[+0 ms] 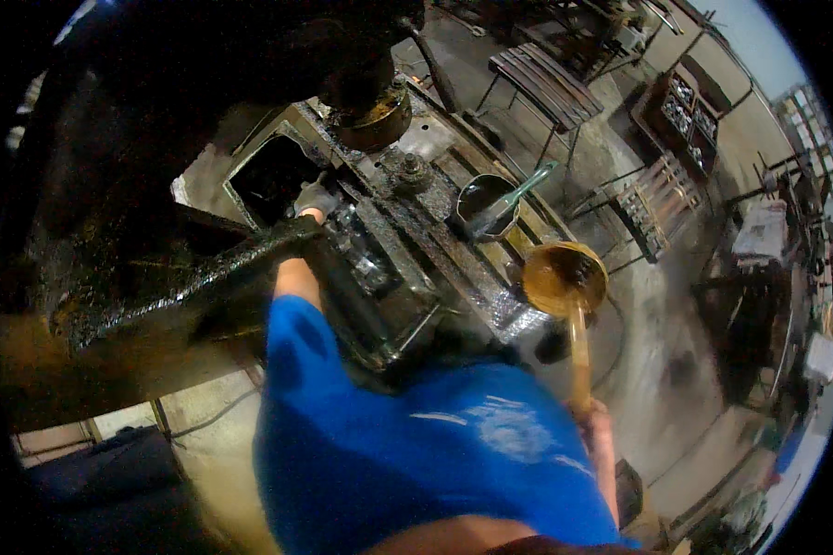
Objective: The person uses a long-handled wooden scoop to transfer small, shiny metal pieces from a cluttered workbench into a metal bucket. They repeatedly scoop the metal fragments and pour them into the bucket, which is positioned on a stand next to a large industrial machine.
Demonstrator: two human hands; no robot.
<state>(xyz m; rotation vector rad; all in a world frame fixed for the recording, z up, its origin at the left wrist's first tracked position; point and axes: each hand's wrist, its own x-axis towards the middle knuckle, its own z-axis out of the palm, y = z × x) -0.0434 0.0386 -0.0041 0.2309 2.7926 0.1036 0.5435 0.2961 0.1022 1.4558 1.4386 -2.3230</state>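
My left hand (315, 198), in a grey glove, reaches over the oily rim of a machine, beside a dark rectangular opening (273, 180). One digit seems to point away from me; the others are too dark and blurred to make out. At the right, my right hand (600, 427) is closed round the pale handle of a ladle (565, 277) with a wide, round, yellow-brown bowl. The bowl hangs near the corner of the grooved metal machine bed (453, 264). On that bed stands a round pot (467, 199), with a green-handled brush (525, 190) leaning in it.
A large dark machine body fills the upper left. Behind my left hand stands a round metal part (375, 120). A slatted bench (546, 83), a rack of rods (662, 203) and a bin of metal parts (680, 111) stand on the floor to the right.
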